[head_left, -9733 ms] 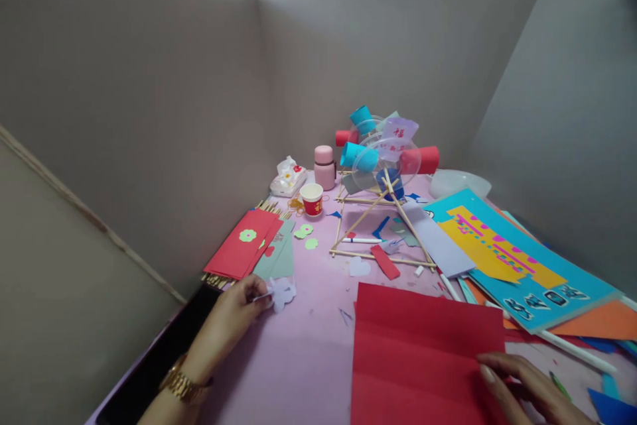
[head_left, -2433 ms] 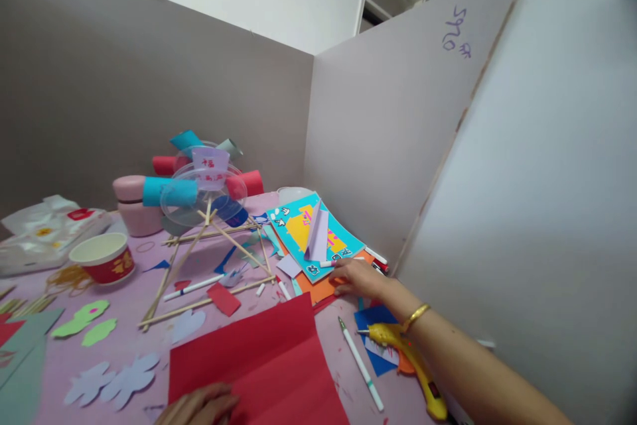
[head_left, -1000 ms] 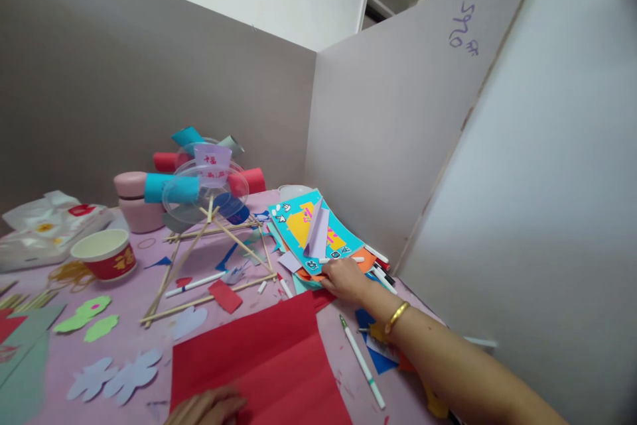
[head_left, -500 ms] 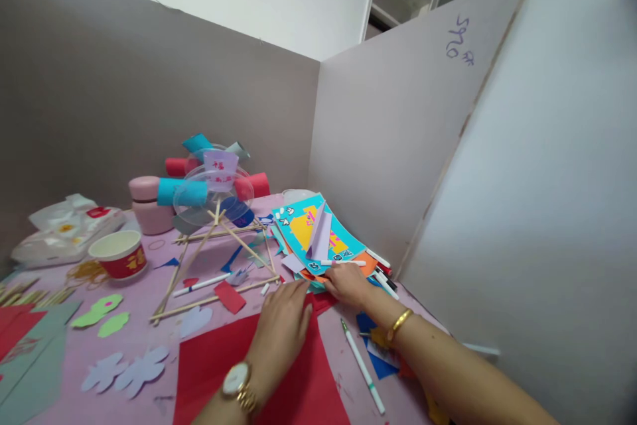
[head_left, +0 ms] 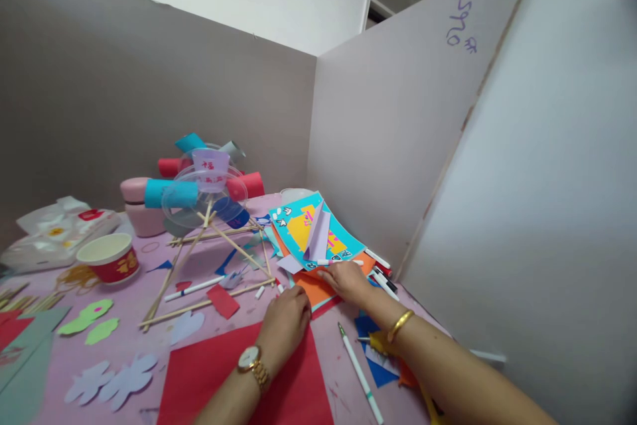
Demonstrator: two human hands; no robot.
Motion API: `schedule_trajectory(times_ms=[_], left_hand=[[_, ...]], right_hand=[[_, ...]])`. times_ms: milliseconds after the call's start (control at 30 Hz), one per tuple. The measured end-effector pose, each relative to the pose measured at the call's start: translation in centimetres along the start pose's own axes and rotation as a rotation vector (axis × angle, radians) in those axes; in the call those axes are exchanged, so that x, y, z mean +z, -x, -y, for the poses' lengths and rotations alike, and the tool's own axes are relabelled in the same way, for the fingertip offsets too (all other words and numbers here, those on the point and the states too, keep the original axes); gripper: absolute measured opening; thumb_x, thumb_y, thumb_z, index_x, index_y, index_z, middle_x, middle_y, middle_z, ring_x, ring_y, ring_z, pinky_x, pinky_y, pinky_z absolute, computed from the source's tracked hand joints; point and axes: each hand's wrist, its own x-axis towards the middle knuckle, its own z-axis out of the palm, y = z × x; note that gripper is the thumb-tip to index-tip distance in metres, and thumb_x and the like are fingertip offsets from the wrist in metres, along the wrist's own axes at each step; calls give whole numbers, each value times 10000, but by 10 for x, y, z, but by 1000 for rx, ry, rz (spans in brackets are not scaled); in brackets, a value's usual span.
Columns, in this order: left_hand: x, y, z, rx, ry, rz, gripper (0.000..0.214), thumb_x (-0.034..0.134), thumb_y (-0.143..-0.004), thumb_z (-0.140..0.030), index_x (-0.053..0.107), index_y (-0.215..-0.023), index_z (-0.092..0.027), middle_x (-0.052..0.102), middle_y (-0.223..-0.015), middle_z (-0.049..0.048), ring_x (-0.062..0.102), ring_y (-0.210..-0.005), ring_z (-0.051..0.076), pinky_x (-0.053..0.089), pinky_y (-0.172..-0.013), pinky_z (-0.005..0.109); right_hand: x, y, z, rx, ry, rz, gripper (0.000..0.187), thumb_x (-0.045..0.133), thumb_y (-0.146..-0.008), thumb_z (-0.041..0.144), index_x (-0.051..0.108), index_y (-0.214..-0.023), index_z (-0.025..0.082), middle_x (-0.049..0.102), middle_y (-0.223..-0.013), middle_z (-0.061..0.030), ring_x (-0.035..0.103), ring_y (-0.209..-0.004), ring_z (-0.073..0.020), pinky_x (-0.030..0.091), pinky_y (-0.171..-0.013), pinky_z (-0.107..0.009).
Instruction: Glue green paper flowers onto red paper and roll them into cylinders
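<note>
My right hand (head_left: pixel 351 282) grips the near edge of a stack of coloured sheets, its thumb at the edge and a white marker (head_left: pixel 341 262) lying by its fingers. On top of the stack is a blue sheet (head_left: pixel 293 213) with a yellow design, carrying a folded purple paper (head_left: pixel 318 236). More of an orange sheet (head_left: pixel 311 289) shows below it. My left hand (head_left: pixel 286 315) is closed, fingers curled against the orange sheet's left corner; what they pinch is hidden. Under the left wrist lies a large red sheet (head_left: pixel 213 378).
A stick frame (head_left: pixel 233 246) bears a wheel of plastic discs and paper tubes. Left of it stand a pink flask (head_left: pixel 142 209), a paper cup (head_left: pixel 109 259) and a tissue pack (head_left: pixel 60 233). A green-tipped pen (head_left: pixel 361 372) and yellow-handled tool (head_left: pixel 381 343) lie right. Partition walls (head_left: pixel 368 133) enclose the table.
My left hand has shifted and curled its fingers at the stack's lower corner. More of the orange sheet is uncovered beneath the blue one. The view has turned slightly right.
</note>
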Motion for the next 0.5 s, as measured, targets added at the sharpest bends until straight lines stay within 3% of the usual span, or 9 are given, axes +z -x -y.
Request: schedule_trajectory(times_ms=[333, 500], left_hand=[[-8, 11, 1, 13, 47, 26, 239, 423, -789, -112, 640, -759, -206, 689, -952, 60, 603, -967, 227, 398, -807, 329], [-25, 22, 11, -5, 89, 14, 232, 421, -827, -163, 626, -926, -206, 684, -996, 61, 597, -973, 223, 409, -845, 332]], right_hand=[[17, -12, -24, 65, -222, -71, 229, 529, -892, 305, 587, -1038, 139, 631, -992, -42, 627, -814, -172, 531, -705, -349], [15, -3, -23, 15, -260, -54, 220, 524, -894, 305, 589, -1025, 140, 633, -976, -40, 625, -800, -164, 528, -703, -347]])
